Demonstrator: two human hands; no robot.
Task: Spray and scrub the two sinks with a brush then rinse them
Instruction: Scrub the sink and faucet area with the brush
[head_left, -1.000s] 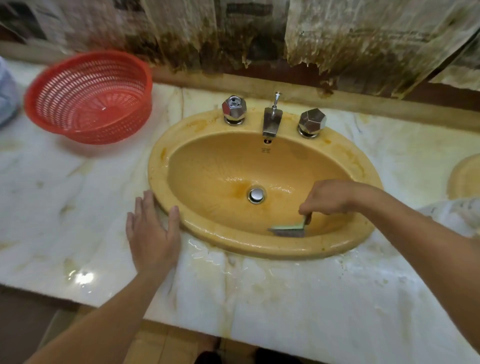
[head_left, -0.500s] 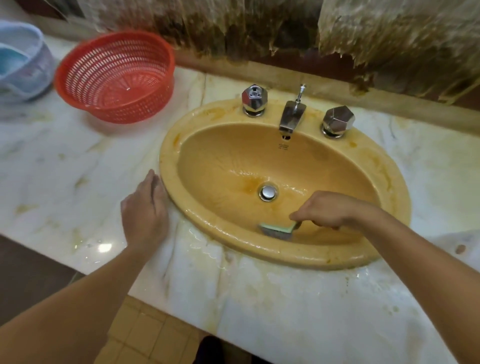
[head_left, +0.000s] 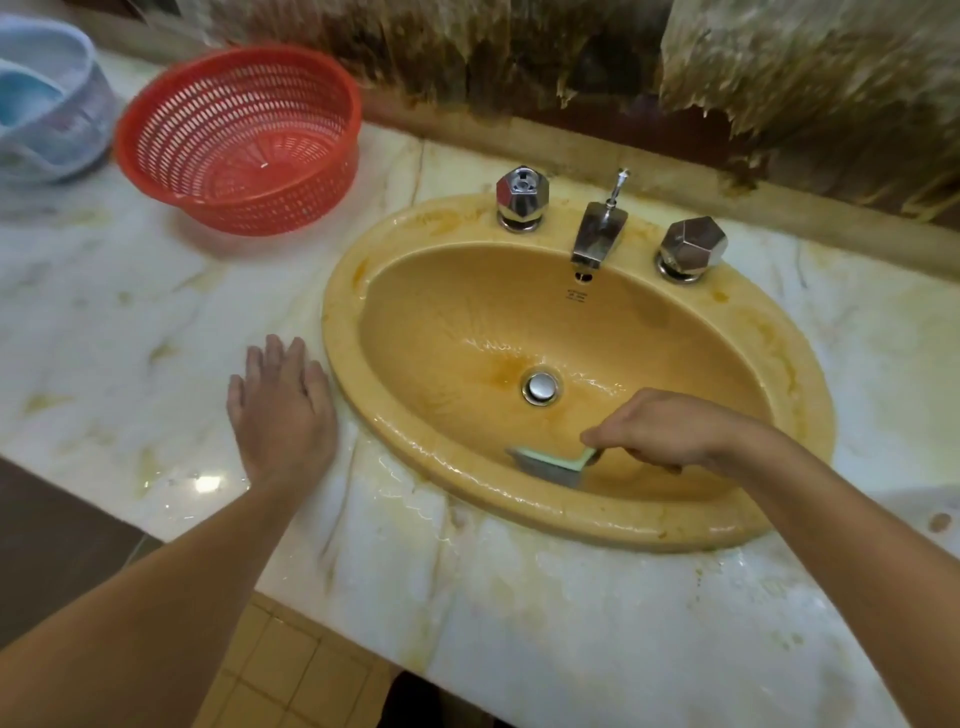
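A yellow oval sink (head_left: 363, 244) is set in a white marble counter (head_left: 571, 597), wet and stained orange around its chrome drain (head_left: 541, 387). My right hand (head_left: 670, 428) reaches into the basin and grips a pale green brush (head_left: 553, 464) by its handle. The bristles press against the near inner wall of the basin. My left hand (head_left: 283, 410) lies flat on the counter, fingers straight, just left of the sink's rim. Only one sink is in view.
A chrome spout (head_left: 598, 234) and two faceted chrome knobs (head_left: 521, 196) (head_left: 692, 247) stand at the sink's back. A red plastic basket (head_left: 239, 140) sits on the counter at back left, a pale blue tub (head_left: 47, 104) beyond it. Tiled floor shows below the counter edge.
The view has shifted left, so the sink sits further right. The brush has slid left along the near wall of the basin. My left hand has stayed flat by the rim.
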